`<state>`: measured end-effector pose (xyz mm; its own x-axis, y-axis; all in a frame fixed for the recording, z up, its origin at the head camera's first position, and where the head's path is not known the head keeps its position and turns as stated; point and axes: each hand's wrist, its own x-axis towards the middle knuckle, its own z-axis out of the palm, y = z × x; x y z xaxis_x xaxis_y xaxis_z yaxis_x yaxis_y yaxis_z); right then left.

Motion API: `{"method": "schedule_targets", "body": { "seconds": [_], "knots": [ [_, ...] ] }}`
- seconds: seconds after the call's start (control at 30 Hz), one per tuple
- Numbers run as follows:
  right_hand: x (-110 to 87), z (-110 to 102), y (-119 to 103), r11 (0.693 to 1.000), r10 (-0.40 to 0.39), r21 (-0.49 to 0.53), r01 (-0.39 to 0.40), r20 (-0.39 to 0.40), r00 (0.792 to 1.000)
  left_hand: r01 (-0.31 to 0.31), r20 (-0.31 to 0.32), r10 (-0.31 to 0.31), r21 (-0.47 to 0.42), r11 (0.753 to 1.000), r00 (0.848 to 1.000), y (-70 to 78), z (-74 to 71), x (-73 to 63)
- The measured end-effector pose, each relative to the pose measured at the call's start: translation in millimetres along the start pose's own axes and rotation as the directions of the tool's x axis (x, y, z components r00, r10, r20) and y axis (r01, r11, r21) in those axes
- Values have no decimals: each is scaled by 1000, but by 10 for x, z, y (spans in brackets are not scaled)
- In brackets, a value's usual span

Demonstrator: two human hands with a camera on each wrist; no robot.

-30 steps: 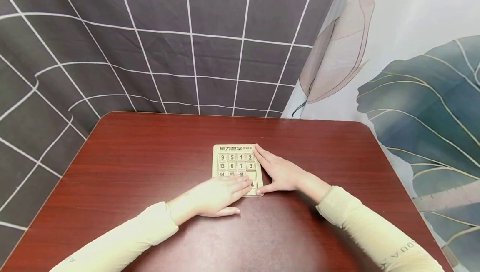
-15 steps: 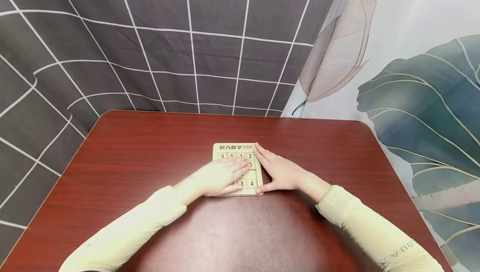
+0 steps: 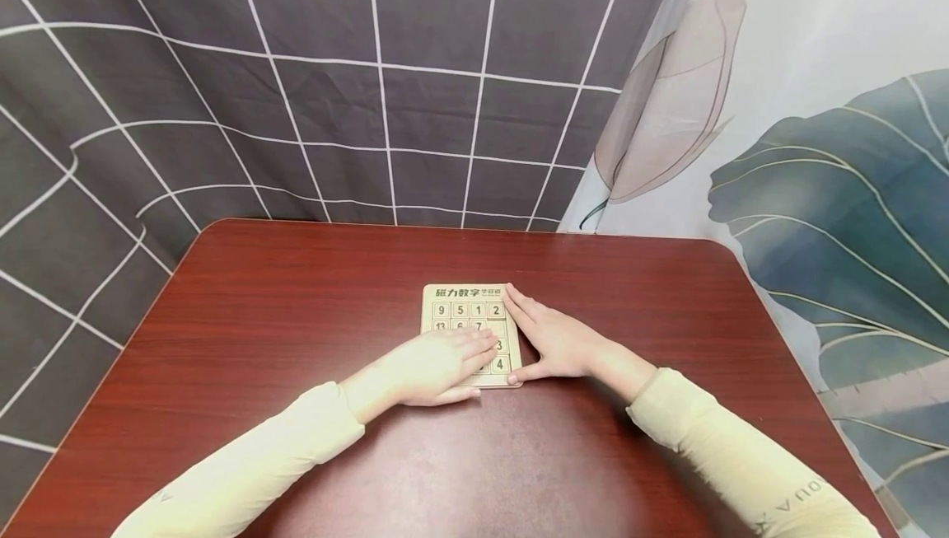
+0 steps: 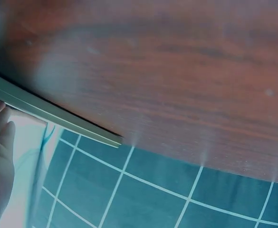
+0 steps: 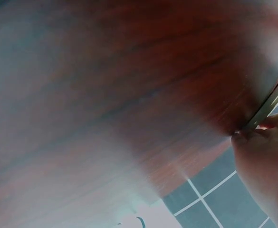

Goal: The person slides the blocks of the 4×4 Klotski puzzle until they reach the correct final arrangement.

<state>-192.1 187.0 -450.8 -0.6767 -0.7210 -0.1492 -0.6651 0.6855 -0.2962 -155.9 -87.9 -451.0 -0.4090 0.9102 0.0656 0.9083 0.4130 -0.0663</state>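
A pale wooden number slide puzzle [image 3: 467, 292] lies flat on the table. My left hand [image 3: 437, 365] rests palm down across its lower left, straight fingers reaching to tile 3 [image 3: 500, 346]. Several tiles are hidden beneath that hand. A gap shows below tile 2 [image 3: 496, 311] in the right column, and tile 4 [image 3: 500, 365] sits in the bottom corner. Along the right edge lies my right hand [image 3: 556, 343], fingertips touching the upper corner and thumb the lower one. The right wrist view shows the right hand [image 5: 264, 164] against the puzzle's edge [image 5: 267, 108].
The red-brown wooden table [image 3: 319, 274] has rounded far corners. A dark grid-patterned curtain [image 3: 311, 101] hangs behind it. At the right is a pale curtain [image 3: 801, 44] with leaf prints.
My left hand moved up over the puzzle, then back down toward me. Tile 3 slid down one place, leaving the gap above it. The right hand stayed put.
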Motion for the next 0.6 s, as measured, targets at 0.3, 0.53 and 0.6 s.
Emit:
{"method": "schedule_targets", "body": {
  "seconds": [0.3, 0.53, 0.6],
  "knots": [
    [7, 9, 17, 1000, -2, -4, 2, 1, 1000, 50, 23, -49, -30, 998, 999, -149, 14, 70],
    [3, 11, 17, 1000, 3, -5, -3, 0, 1000, 111, 61, -109, -41, 993, 992, -313, 30, 211],
    [5, 16, 19, 1000, 2, -7, -2, 0, 1000, 107, 70, -105, -36, 994, 992, -330, 36, 236]
  ]
}}
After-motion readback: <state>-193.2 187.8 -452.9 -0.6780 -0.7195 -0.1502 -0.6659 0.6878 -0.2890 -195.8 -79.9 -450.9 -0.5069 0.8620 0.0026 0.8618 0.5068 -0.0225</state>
